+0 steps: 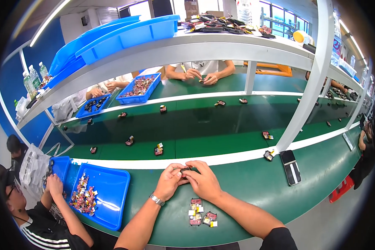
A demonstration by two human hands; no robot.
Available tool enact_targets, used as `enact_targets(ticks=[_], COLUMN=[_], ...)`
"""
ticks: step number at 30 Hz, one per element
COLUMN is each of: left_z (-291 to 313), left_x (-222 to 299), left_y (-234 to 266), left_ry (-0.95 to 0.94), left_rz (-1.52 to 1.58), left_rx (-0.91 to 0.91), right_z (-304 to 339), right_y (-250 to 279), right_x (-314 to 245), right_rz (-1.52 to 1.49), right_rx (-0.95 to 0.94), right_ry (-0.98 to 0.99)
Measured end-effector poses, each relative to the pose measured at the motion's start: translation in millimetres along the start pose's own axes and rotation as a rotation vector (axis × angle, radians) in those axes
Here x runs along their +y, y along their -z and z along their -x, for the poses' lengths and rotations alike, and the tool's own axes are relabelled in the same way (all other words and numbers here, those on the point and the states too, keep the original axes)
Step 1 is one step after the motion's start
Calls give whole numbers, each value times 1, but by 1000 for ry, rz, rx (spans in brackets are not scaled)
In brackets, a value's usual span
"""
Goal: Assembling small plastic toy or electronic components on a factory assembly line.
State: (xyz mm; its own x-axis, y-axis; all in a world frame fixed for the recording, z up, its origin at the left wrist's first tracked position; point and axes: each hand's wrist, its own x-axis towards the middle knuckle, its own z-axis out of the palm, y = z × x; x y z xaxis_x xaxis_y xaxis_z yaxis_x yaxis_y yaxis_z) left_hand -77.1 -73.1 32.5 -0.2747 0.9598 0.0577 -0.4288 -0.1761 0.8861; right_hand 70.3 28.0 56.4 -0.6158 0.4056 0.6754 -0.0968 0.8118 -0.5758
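Over the green bench (pixel 246 183), my left hand (pixel 168 182) and my right hand (pixel 205 183) meet with their fingers closed round a small black plastic piece (pixel 186 170). My fingers cover most of it, so its exact kind does not show. Just below my hands lie three small black-framed modules: one upper (pixel 196 204), one lower (pixel 195 219) and one at the right (pixel 210 217). Red coils or wires and yellow-white tags show on them. None of these is touched by my hands.
A blue tray (pixel 123 183) of small red-and-yellow parts (pixel 84 196) stands left, beside a co-worker (pixel 29 212). A phone-like black device (pixel 291 167) and another module (pixel 268 155) lie right. Beyond the white rail (pixel 154 163), a green belt (pixel 212 141) carries scattered modules. A white post (pixel 306 96) rises right.
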Motion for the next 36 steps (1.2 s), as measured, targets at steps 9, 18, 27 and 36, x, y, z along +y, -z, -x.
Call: enact_targets(ticks=[9, 18, 27, 36], left_z=[0, 2, 2, 1], left_x=[-2, 0, 0, 3], left_y=[-1, -2, -5, -8], left_ry=[2, 51, 72, 75], left_rz=[-35, -112, -164, -148], left_rx=[15, 38, 56, 72], right_z=[-3, -2, -3, -1], right_y=[6, 7, 0, -3], right_x=[0, 2, -2, -7], right_rz=[89, 149, 123, 169], right_rx=[12, 16, 94, 127], right_ry=[53, 158, 23, 20])
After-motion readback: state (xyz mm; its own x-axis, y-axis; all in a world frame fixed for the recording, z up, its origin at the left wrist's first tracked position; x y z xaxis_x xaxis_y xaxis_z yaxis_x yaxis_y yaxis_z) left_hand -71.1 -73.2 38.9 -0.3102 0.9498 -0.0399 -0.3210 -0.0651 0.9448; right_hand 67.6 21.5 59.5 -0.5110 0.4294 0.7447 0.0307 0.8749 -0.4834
